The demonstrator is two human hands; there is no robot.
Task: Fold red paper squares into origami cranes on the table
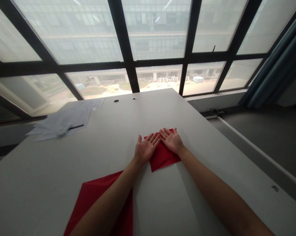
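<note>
My left hand (147, 148) is palm up with its fingers stretched out, over the left side of a small red sheet (164, 158), perhaps folded cloth or paper. My right hand (172, 140) lies palm up too, fingers spread, over the sheet's upper right part. The fingertips of both hands come close together near its far edge. Neither hand holds anything. Under my left forearm is a larger red piece (98, 193) of similar material, partly covered by the arm and cut off by the bottom of the view.
A white table (160, 111) carries everything. Loose papers (71, 114) with a dark pen (76, 127) lie at the far left. Two round holes are near the back edge. Windows stand behind, and a blue curtain (268, 65) hangs at the right. A small dark object (275, 188) sits near the right edge.
</note>
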